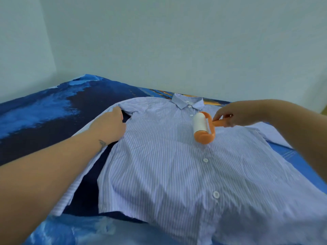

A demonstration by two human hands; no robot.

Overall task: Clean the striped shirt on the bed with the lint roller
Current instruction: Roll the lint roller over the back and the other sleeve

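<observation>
A light blue striped shirt [169, 167] lies flat and buttoned on the bed, collar toward the far wall. The lint roller [201, 128], white roll in an orange frame, rests on the shirt's upper chest beside the button line. My right hand [230, 114] grips its orange handle from the right. My left hand [109, 125] lies flat on the shirt's left side near the armpit, fingers apart, pressing the fabric down.
The bed carries a blue and dark navy patterned sheet [53, 114]. A pale wall [159, 41] stands right behind the bed's far edge. The shirt's sleeves spread out to the left and right over the sheet.
</observation>
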